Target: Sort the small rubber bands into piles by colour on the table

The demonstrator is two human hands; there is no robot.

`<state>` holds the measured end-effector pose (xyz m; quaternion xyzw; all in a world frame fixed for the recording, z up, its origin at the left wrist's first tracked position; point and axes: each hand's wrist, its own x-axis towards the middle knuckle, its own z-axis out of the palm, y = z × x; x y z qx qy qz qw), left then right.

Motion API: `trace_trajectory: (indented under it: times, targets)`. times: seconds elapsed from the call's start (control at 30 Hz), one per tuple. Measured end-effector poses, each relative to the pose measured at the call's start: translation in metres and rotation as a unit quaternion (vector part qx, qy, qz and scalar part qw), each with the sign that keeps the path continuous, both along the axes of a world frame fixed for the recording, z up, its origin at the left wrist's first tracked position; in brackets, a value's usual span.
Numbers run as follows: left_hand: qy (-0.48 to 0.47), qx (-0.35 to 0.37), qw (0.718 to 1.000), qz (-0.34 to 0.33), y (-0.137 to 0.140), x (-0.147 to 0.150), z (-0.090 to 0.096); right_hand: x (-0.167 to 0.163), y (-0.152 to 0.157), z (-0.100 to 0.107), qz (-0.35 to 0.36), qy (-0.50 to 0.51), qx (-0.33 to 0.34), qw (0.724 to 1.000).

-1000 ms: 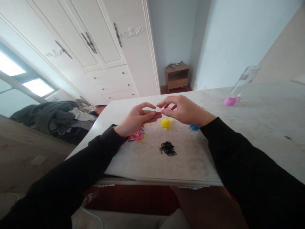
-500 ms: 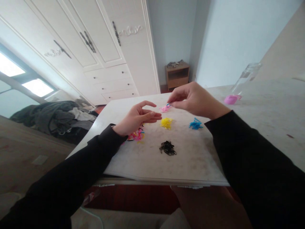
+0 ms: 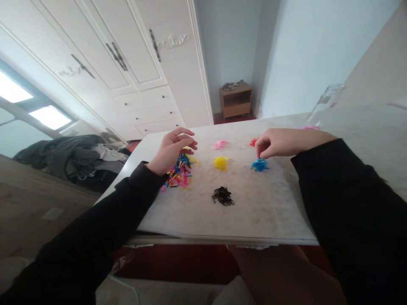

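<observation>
My right hand (image 3: pixel 278 142) is over the pile of blue rubber bands (image 3: pixel 260 165), thumb and finger pinched at its top edge on a blue rubber band that blends into the pile. My left hand (image 3: pixel 173 150) hovers above the mixed heap of coloured rubber bands (image 3: pixel 179 173), fingers loosely bent and apart, holding nothing. Sorted by colour, a pink pile (image 3: pixel 219 145), a yellow pile (image 3: pixel 221 163) and a black pile (image 3: pixel 223 196) lie between the hands. Behind my right fingers, a red pile (image 3: pixel 253 142) is partly covered.
The pale table (image 3: pixel 197 216) carries all the piles. A clear glass bottle (image 3: pixel 327 101) stands at the back right, with something pink at its base, partly hidden by my right arm. Beyond the table are a white wardrobe (image 3: pixel 133 51) and a small wooden cabinet (image 3: pixel 236 101).
My right hand has moved right and toward me, from near the pink pile to the blue pile, carrying a blue band. My left hand has drawn back leftward, over the mixed heap.
</observation>
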<state>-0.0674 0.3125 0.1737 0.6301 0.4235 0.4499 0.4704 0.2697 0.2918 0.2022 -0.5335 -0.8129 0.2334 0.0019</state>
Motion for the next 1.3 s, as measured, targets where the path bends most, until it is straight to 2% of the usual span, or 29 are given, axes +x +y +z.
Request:
trace_trajectory:
  times: [0.1, 0.23, 0.47, 0.6, 0.73, 0.83, 0.9, 1.0, 1.1, 1.2, 1.3]
  targets:
    - [0.01, 0.004, 1.0, 0.008, 0.001, 0.0, 0.001, -0.001, -0.001, 0.003, -0.007, -0.006, 0.001, 1.0]
    - [0.015, 0.006, 1.0, 0.01, 0.002, -0.001, 0.001, -0.005, -0.001, 0.001, -0.04, -0.01, 0.045, 0.998]
    - [0.094, 0.072, 0.993, 0.012, 0.015, -0.014, 0.003, -0.013, -0.002, -0.002, -0.034, -0.005, 0.005, 0.999]
    - [0.142, 0.084, 0.986, 0.007, 0.02, -0.018, 0.003, -0.015, -0.003, -0.001, -0.023, 0.018, -0.02, 0.999]
    - [0.18, 0.103, 0.978, 0.0, 0.022, -0.02, 0.001, -0.016, -0.004, -0.001, -0.005, 0.039, 0.009, 0.999]
    - [0.231, 0.136, 0.963, -0.022, 0.024, -0.024, 0.001, -0.017, -0.004, -0.002, -0.013, 0.011, 0.03, 0.999]
    - [0.276, 0.156, 0.946, -0.065, 0.025, -0.027, 0.003, -0.018, -0.005, -0.002, -0.016, -0.001, 0.032, 0.999]
    - [0.357, 0.182, 0.906, -0.14, 0.026, -0.033, 0.006, -0.019, -0.005, -0.002, -0.013, 0.001, 0.043, 0.999]
    - [0.422, 0.195, 0.868, -0.177, 0.026, -0.037, 0.009, -0.02, -0.005, -0.002, -0.015, -0.002, 0.057, 0.998]
    - [0.445, 0.19, 0.852, -0.197, 0.026, -0.038, 0.009, -0.021, -0.005, -0.001, -0.024, -0.015, 0.063, 0.998]
    - [0.445, 0.187, 0.853, -0.198, 0.024, -0.038, 0.009, -0.021, -0.005, -0.002, -0.026, -0.022, 0.061, 0.998]
